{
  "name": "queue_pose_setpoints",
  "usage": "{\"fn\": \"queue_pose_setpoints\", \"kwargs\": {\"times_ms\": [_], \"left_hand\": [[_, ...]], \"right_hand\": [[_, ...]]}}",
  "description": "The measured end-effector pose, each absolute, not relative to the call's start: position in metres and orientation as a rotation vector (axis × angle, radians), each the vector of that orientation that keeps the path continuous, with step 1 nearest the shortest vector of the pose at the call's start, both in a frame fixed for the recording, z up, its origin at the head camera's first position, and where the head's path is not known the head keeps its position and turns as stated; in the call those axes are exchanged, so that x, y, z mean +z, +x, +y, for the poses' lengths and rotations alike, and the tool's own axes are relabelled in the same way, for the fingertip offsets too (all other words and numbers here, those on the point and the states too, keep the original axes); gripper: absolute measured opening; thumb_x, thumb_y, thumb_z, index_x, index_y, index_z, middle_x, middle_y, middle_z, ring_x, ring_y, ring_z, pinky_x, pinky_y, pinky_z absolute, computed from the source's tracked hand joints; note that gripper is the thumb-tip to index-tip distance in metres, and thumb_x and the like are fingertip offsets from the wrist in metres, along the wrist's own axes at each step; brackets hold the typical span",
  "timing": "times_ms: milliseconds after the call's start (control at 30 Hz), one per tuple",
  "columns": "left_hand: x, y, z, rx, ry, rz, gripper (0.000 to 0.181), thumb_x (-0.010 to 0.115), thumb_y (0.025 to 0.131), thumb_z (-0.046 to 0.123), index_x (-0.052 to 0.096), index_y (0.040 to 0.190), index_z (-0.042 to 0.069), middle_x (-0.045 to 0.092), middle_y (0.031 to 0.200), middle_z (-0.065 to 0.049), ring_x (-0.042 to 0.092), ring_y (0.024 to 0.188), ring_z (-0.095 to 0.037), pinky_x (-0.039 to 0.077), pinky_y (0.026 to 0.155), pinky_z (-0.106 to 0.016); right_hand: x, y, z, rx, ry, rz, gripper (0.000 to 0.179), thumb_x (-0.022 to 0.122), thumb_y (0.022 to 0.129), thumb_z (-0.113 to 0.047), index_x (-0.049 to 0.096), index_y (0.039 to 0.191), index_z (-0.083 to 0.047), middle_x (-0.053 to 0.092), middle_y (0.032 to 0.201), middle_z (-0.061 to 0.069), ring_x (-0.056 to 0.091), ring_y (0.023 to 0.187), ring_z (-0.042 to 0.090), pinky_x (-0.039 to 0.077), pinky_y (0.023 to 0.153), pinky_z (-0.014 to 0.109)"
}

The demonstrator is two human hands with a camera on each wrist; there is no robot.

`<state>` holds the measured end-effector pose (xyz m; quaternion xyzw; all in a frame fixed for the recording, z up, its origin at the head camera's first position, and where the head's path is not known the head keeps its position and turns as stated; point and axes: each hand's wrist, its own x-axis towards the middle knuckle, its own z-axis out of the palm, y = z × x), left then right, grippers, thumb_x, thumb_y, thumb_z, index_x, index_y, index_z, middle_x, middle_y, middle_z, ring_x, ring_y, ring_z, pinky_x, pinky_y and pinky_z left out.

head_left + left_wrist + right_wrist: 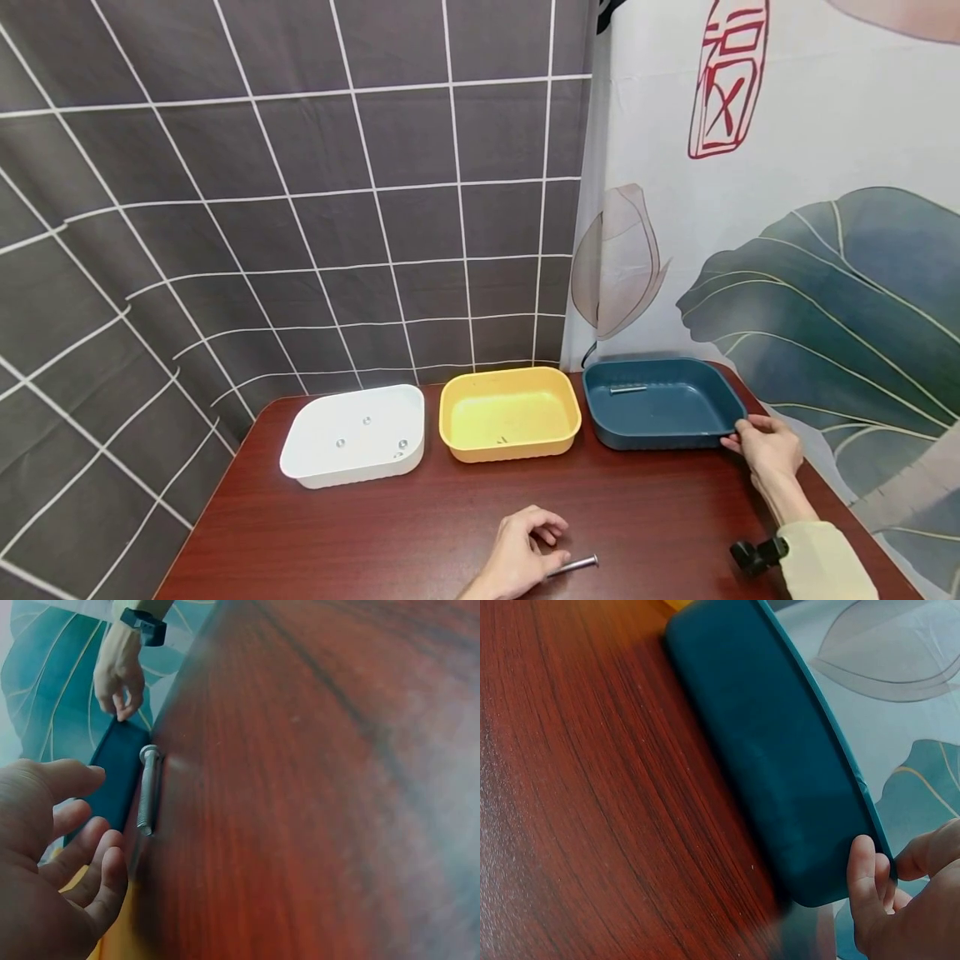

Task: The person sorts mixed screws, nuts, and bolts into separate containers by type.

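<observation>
A silver bolt (148, 791) lies on the table near its front, its head pointing right in the head view. Beside it hovers my left hand (519, 550), fingers loosely bent and thumb apart, with nothing held; the left wrist view shows a gap between the fingers (112, 859) and the bolt. My right hand (768, 450) pinches the front right corner of the dark blue tray (667, 441), thumb at the rim and fingers (862, 874) against the outer wall. Inside that tray, another bolt (628, 389) lies toward the back left.
Left of the blue tray stands a yellow tray (510, 451) with a few small dark pieces (502, 440). Farther left, a white tray (352, 476) holds several small shiny round pieces (341, 443). A grey checked cloth (300, 208) and a printed curtain (652, 108) hang behind the brown table (360, 533).
</observation>
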<state>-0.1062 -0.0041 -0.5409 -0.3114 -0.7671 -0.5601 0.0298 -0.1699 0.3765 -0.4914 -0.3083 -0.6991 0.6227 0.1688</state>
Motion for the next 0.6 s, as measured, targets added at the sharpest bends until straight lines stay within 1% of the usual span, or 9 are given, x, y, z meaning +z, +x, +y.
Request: {"fn": "queue_pose_setpoints", "kwargs": {"times_ms": [267,367,467,600], "left_hand": [[-0.545,-0.102,-0.003,-1.657,-1.024,-2.357,0.030,0.085,0.070,-0.005,0.073,0.095,0.005,0.066,0.085,-0.003,0.059,0.075,-0.002,0.051,0.056,-0.009],[-0.547,-0.101,-0.003,-1.619,-1.033,-2.349,0.030,0.086,0.069,-0.004,0.074,0.094,0.006,0.066,0.084,-0.002,0.058,0.075,-0.001,0.048,0.056,-0.007],[-0.549,-0.100,-0.001,-1.571,-1.050,-2.343,0.030,0.086,0.068,-0.003,0.074,0.093,0.008,0.065,0.081,-0.001,0.057,0.074,0.001,0.047,0.057,-0.005],[-0.552,-0.100,0.001,-1.483,-1.090,-2.334,0.031,0.087,0.066,-0.002,0.074,0.092,0.009,0.066,0.081,0.001,0.057,0.075,0.003,0.047,0.061,-0.004]], "right_hand": [[-0.492,-0.170,0.377,1.779,-0.874,-1.975,0.043,0.050,0.101,-0.012,0.039,0.136,0.012,0.046,0.111,0.024,0.065,0.052,0.005,0.062,0.059,0.023],[-0.492,-0.170,0.376,1.778,-0.873,-1.981,0.044,0.049,0.102,-0.012,0.039,0.137,0.012,0.045,0.114,0.025,0.065,0.052,0.004,0.061,0.059,0.022],[-0.492,-0.170,0.376,1.773,-0.879,-1.985,0.044,0.049,0.102,-0.012,0.039,0.137,0.012,0.046,0.113,0.025,0.065,0.052,0.004,0.061,0.059,0.022],[-0.492,-0.170,0.376,1.768,-0.883,-1.985,0.043,0.049,0.101,-0.012,0.040,0.136,0.011,0.047,0.112,0.025,0.065,0.052,0.005,0.061,0.059,0.022]]}}
